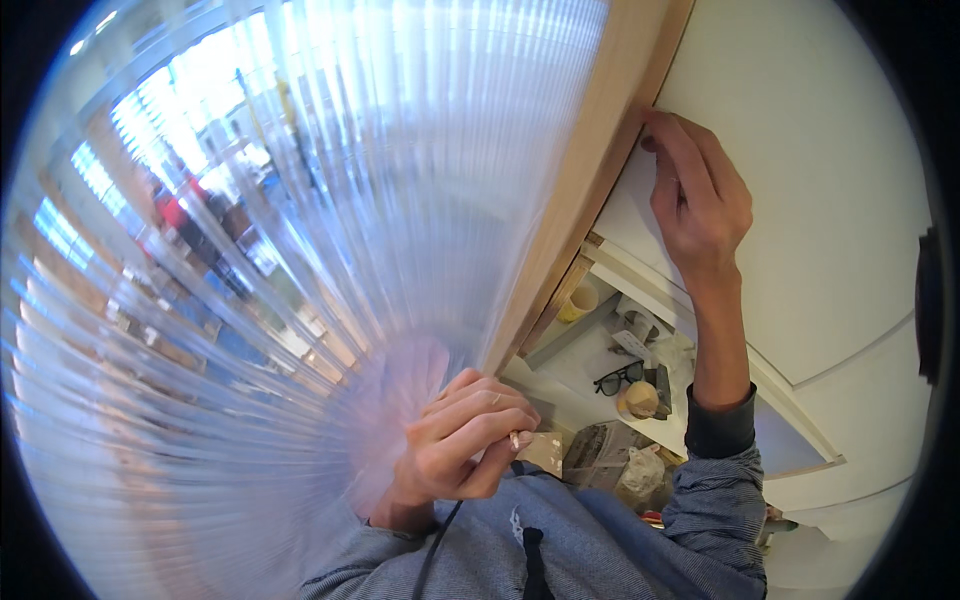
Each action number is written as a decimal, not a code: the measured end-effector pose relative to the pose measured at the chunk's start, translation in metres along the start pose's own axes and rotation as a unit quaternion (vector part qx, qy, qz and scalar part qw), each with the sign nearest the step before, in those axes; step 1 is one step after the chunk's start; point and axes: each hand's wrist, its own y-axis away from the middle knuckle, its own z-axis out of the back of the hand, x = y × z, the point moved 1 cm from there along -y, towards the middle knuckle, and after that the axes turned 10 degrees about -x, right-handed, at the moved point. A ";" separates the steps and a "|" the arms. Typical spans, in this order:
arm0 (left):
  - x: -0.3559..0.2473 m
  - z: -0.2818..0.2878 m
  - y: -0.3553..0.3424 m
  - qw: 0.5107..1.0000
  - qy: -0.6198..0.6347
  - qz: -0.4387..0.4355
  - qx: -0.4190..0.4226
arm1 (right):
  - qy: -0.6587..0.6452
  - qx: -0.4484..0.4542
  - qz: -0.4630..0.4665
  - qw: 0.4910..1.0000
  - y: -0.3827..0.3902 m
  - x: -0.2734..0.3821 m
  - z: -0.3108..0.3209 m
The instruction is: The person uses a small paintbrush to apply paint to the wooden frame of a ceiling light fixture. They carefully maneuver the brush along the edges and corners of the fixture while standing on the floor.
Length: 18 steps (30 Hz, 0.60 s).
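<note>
A tall ribbed translucent panel (400, 200) fills the left side of the view, with a pale wooden strip (572, 180) along its right edge. Low in front of my chest, my left hand (465, 435) is curled closed beside the panel. From its fist pokes the end of a slim brownish stick (518, 438); the rest is hidden in the fingers. Higher up on the right, my right hand (700, 190) reaches to the strip's side, fingers bent and tips drawn together against the wood. Whatever may be between those fingertips is too small to make out.
A white board (820, 180) spans the right side. Below it, an open shelf (560, 365) bears dark-framed glasses (619, 378), a yellow cup (578, 302) and a round tan object (640, 400). A crumpled plastic bag (643, 470) lies lower. Through the ribs appear blurred windows and a reddish shape.
</note>
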 end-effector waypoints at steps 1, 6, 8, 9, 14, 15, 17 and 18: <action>-0.001 0.000 0.000 1.000 -0.001 0.001 0.001 | 0.003 0.005 0.002 1.000 -0.001 0.000 0.001; -0.003 0.001 0.001 1.000 -0.010 0.008 0.005 | 0.007 0.048 0.023 0.999 -0.003 0.003 0.004; -0.004 0.000 0.001 1.000 -0.016 0.009 0.000 | 0.007 0.049 0.023 0.999 -0.003 0.001 0.005; -0.005 -0.001 0.001 1.000 -0.017 0.012 0.000 | 0.007 0.049 0.024 0.998 -0.003 0.000 0.004; -0.003 0.002 0.002 1.000 -0.004 0.012 0.013 | 0.005 0.005 0.016 1.000 0.000 0.000 0.000; -0.003 0.002 0.002 1.000 -0.006 0.012 0.013 | 0.004 0.012 0.018 1.000 -0.001 0.001 0.002; -0.004 0.001 0.002 1.000 -0.011 0.014 0.008 | 0.000 0.031 0.029 0.999 -0.002 0.001 0.004; -0.005 0.000 0.001 1.000 -0.016 0.015 0.003 | -0.003 0.040 0.035 0.999 -0.002 0.001 0.004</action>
